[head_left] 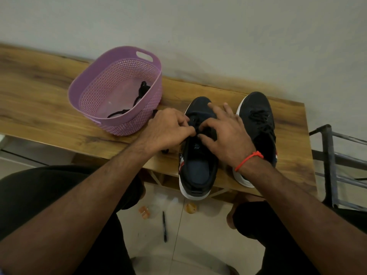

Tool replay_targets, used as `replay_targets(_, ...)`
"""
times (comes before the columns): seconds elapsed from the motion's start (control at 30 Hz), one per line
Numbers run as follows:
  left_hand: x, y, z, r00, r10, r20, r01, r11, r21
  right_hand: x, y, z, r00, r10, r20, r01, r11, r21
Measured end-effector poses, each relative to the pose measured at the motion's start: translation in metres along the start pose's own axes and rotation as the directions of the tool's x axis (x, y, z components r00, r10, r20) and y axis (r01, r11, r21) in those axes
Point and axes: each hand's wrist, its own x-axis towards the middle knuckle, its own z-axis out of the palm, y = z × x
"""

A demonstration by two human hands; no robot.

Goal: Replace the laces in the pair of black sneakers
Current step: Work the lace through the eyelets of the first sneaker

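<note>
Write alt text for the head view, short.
Both hands, left hand and right hand, pinch a black lace over the near sneaker on a wooden table. A second, laced sneaker stands right; a purple basket holding black laces sits left.

1. You are in what looks like a room of a home, not a workshop or a shop.
2. Across the middle of the frame you have a wooden table (49,92) with a strong grain pattern, pushed against a plain pale wall (218,32) in the upper part.
3. At the upper left on the table stands a purple plastic basket (95,84), a common household thing.
4. At the bottom centre you see a floor of pale tiles (198,245), and on it lie a black pen (164,227) and some small items, too blurred to name.
5. At the right edge stands a dark metal rack (333,165).
</note>
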Motion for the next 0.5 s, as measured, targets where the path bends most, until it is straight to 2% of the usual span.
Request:
replay_targets(0.1,-0.002,0.003,0.000,1.000,0.011,-0.003,-0.011,1.000,-0.016,-0.001,-0.002,0.004,0.997,-0.064,-0.041,0.062,0.997,-0.040)
replay_targets(0.2,-0.001,0.004,-0.003,0.999,0.041,0.012,-0.042,0.995,0.085,0.001,-0.001,0.003,0.988,-0.054,-0.143,0.068,0.994,0.089)
replay_targets(0.3,0.000,0.005,-0.003,0.997,0.073,0.026,-0.076,0.980,0.182,0.005,0.006,-0.007,0.954,0.122,-0.273,-0.039,0.955,0.293)
replay_targets(0.37,0.000,0.005,-0.001,0.994,0.106,0.028,-0.109,0.972,0.208,0.007,0.014,-0.011,0.944,0.191,-0.267,-0.110,0.950,0.292)
replay_targets(0.43,0.000,0.005,-0.001,0.991,0.130,0.031,-0.133,0.959,0.252,0.007,0.017,-0.011,0.967,0.120,-0.223,-0.059,0.963,0.265)
replay_targets(0.5,0.000,0.004,-0.001,0.989,0.142,0.031,-0.145,0.947,0.288,0.004,0.013,-0.008,0.986,-0.024,-0.165,0.053,0.983,0.173)
